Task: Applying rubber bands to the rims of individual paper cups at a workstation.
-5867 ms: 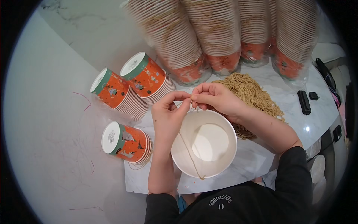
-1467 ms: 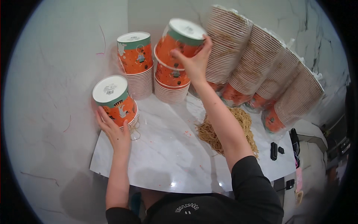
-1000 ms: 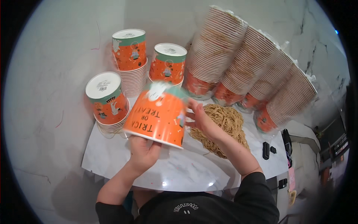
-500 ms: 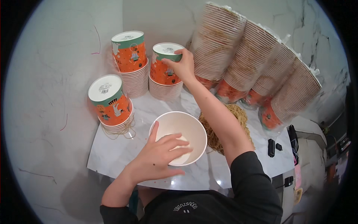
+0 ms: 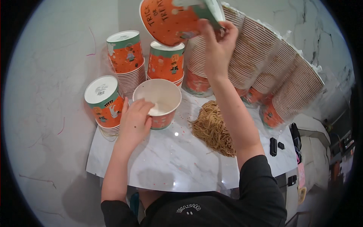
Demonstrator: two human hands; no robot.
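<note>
My right hand [image 5: 219, 49] is raised, thumb and fingers pinching the green base end of an orange paper bucket [image 5: 172, 20]. This bucket is tilted in the air over the middle stack, partly cut off by the top edge. My left hand [image 5: 134, 123] is at the near left rim of an upright paper bucket [image 5: 162, 94], its fingers reaching over into the white inside. That bucket stands open end up on the table. Close behind it is the middle stack of upside-down orange buckets [image 5: 166, 64].
Two more upside-down bucket stacks stand left, one at the back [image 5: 126, 56] and one nearer [image 5: 104, 100]. A pile of tan shredded paper [image 5: 213, 130] lies on the marble-patterned table [image 5: 189, 166]. Tall plastic-wrapped bucket stacks [image 5: 257, 56] lean at the back right. Small black items [image 5: 273, 146] lie at right.
My right hand has lifted the top bucket off the middle stack, up and slightly right. The upright bucket has moved away from me and left, with my left hand now at its rim.
</note>
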